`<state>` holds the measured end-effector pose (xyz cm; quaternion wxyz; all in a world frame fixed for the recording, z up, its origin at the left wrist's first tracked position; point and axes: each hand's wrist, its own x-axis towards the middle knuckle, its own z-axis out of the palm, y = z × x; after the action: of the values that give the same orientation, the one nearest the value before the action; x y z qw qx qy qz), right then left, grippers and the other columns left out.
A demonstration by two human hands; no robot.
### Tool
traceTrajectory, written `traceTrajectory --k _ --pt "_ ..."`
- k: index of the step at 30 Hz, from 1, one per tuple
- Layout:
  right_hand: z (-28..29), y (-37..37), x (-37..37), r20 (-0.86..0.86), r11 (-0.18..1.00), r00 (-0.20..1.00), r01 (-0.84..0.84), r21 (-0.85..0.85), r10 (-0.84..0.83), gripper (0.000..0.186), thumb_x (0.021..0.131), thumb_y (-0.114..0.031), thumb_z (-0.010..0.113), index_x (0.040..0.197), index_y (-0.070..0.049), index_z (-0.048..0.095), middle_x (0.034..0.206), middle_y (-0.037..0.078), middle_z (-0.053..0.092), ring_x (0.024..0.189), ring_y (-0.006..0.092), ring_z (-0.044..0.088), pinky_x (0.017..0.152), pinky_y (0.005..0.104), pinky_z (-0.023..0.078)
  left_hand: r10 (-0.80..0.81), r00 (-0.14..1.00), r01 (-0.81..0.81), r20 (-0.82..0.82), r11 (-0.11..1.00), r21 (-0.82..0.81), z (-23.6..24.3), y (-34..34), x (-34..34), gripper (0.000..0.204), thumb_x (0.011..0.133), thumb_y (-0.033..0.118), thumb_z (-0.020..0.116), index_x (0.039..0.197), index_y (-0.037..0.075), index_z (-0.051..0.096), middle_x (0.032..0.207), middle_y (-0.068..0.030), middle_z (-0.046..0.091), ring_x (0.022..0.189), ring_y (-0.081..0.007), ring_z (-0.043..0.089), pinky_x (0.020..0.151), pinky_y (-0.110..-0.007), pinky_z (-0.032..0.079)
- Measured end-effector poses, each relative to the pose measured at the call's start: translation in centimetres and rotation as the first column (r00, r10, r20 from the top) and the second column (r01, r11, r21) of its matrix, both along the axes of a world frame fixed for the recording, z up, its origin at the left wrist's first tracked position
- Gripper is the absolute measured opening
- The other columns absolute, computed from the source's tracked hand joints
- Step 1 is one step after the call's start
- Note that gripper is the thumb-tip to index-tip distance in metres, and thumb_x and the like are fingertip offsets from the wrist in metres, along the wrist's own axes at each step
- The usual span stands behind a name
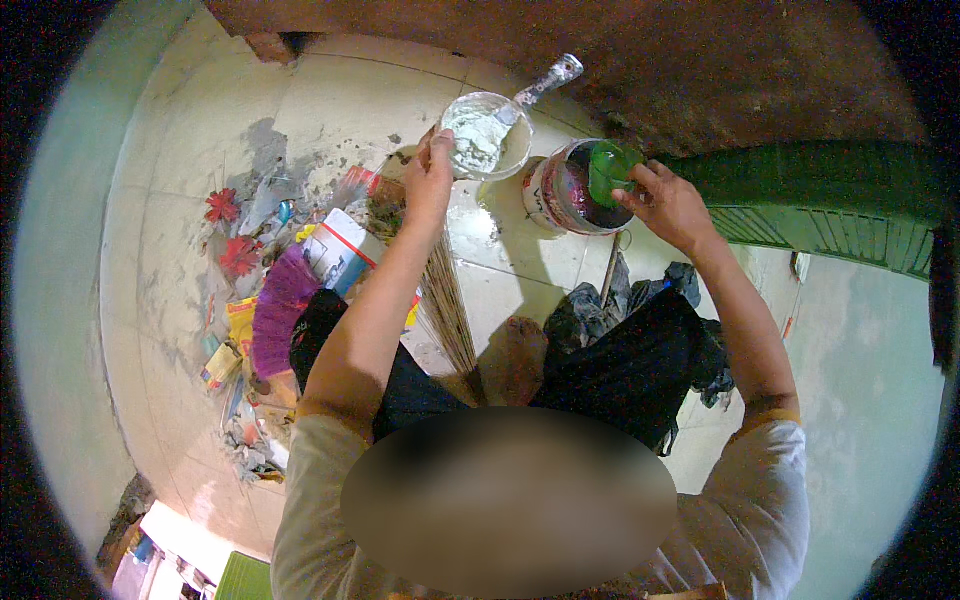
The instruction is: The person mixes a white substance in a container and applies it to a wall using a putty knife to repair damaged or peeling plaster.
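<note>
Paste [477,142] already in white tub [517,158], scraper [546,84] leaning in it; lumpy, so probably only part-mixed. Left hand [432,162] gripping tub rim. Right hand [664,205] pinching green plastic cup [606,174] at mouth of bucket [543,196] on floor [400,85]; cup apart from tub, no pouring under way.

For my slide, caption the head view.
Left hand holds a tub of pale paste with a putty knife; right hand, a green cup at an open bucket.
</note>
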<state>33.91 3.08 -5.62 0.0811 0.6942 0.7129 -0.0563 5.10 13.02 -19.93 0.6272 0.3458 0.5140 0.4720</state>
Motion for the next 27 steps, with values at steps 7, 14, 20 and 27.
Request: traceTrajectory --k 7,14,20,27 --pt "6.9 4.2 -6.7 0.034 0.965 0.964 -0.263 0.015 0.262 0.045 0.091 -0.051 0.057 0.11 -0.011 0.062 0.103 0.021 0.064 0.085 0.04 0.066 0.072 0.0495 0.055 -0.034 0.996 0.037 -0.083 0.999 0.031 -3.3 0.7 0.5 0.056 0.093 0.045 0.058 0.124 -0.002 0.06 0.115 -0.0159 0.065 0.107 -0.0228 0.058 0.097 -0.033 0.042" --pt "8.0 7.5 -10.3 0.118 0.902 0.895 -0.423 -0.085 0.431 0.043 0.089 -0.05 0.059 0.109 -0.012 0.063 0.093 0.017 0.066 0.081 0.0367 0.066 0.069 0.0478 0.054 -0.105 0.994 0.105 -0.023 0.994 0.021 -1.9 0.7 0.8 0.056 0.093 0.046 0.057 0.126 0.001 0.06 0.112 -0.0158 0.067 0.106 -0.0228 0.059 0.097 -0.034 0.042" --pt "7.9 8.4 -11.5 0.129 0.873 0.865 -0.469 -0.134 0.484 0.046 0.089 -0.052 0.057 0.112 -0.012 0.064 0.09 0.015 0.067 0.085 0.0348 0.067 0.074 0.0462 0.055 -0.096 0.995 0.097 -0.024 0.995 0.032 -2.9 0.7 0.9 0.058 0.092 0.048 0.057 0.126 0.001 0.06 0.114 -0.0166 0.067 0.108 -0.0232 0.059 0.098 -0.033 0.042" --pt "7.7 8.6 -11.5 0.168 0.869 0.856 -0.459 -0.185 0.488 0.046 0.088 -0.051 0.057 0.11 -0.012 0.065 0.089 0.013 0.068 0.085 0.0325 0.068 0.073 0.0455 0.055 -0.059 0.997 0.061 -0.04 0.997 0.038 -2.6 0.4 0.8 0.059 0.092 0.05 0.056 0.126 0.001 0.061 0.116 -0.0172 0.066 0.111 -0.0248 0.059 0.099 -0.034 0.041"
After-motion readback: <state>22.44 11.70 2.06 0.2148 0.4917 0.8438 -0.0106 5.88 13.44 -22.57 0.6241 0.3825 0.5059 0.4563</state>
